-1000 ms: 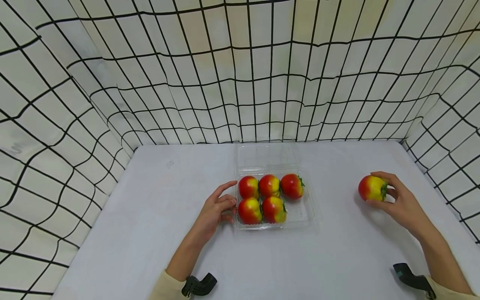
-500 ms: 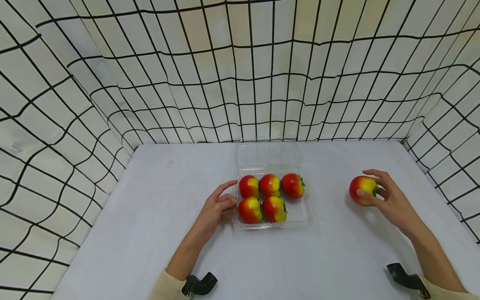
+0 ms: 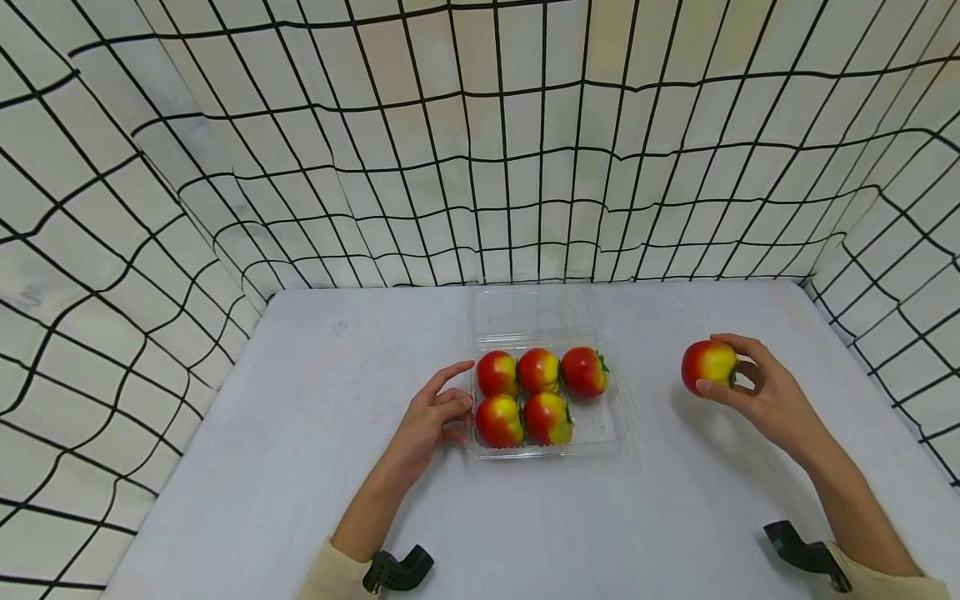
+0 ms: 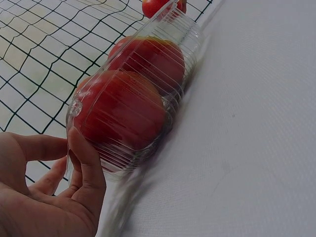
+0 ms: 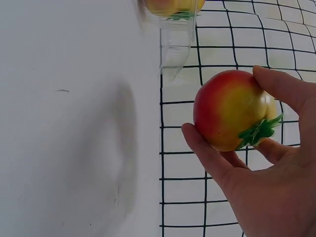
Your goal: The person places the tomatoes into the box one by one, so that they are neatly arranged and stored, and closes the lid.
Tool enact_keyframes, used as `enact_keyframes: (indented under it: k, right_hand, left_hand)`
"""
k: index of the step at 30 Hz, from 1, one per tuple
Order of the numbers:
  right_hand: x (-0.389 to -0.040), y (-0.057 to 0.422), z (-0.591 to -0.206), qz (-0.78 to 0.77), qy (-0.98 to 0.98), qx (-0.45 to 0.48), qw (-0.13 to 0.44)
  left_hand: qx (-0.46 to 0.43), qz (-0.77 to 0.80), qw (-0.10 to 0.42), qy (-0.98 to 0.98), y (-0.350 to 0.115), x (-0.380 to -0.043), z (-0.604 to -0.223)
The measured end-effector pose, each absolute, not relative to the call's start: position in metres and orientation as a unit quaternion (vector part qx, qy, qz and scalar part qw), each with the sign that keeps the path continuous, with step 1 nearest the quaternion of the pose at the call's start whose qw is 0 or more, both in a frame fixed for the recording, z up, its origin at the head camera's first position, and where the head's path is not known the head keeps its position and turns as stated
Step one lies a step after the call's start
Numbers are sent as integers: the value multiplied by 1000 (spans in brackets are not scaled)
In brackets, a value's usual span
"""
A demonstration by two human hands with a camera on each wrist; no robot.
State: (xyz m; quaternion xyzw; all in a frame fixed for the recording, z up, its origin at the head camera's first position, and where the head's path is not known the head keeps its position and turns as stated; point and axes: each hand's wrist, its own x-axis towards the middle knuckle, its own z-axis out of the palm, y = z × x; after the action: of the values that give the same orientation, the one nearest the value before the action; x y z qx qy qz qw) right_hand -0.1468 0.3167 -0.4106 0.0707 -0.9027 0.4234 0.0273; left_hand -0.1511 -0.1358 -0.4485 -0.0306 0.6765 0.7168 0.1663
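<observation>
A clear plastic clamshell tray [image 3: 609, 427] sits mid-table with several red-and-yellow fruits [image 3: 538, 370] inside; its lid [image 3: 534, 312] lies open behind. My left hand [image 3: 433, 417] rests against the tray's left wall, fingers loosely curved; the left wrist view shows the fingertips [image 4: 81, 148] touching the tray's ribbed wall [image 4: 163, 59]. My right hand [image 3: 757, 392] grips one more red-and-yellow fruit [image 3: 707, 365] with a green calyx, lifted above the table right of the tray. In the right wrist view, fingers [image 5: 207, 153] and thumb curl around that fruit [image 5: 229, 109].
A white table [image 3: 300, 467] is enclosed by sheets with a black grid [image 3: 480, 167] at the back and both sides. Black wrist-camera mounts [image 3: 397, 570] show at the bottom edge.
My right hand has lifted the fruit off the table and carried it left, toward the tray. The left hand and tray have stayed put.
</observation>
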Motion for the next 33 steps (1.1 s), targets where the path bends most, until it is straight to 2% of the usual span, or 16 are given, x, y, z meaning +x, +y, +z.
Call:
enact_keyframes:
  k: [9,18,25,33]
  right_hand:
    - [-147,298,-407,420,-902,103,6]
    - [-144,285,-405,426,-895,130,24]
    - [-142,277,-405,453,-881,134,13]
    - [-140,269,-404,431,-889,149,50]
  left_hand:
    - [-30,721,163,673,-139,-149,-445]
    - [-23,722,163,672,-138,-149,-446]
    - [-24,724,165,669,-137,-149,-448]
    - [-24,722,164,672,-136,-149,-447]
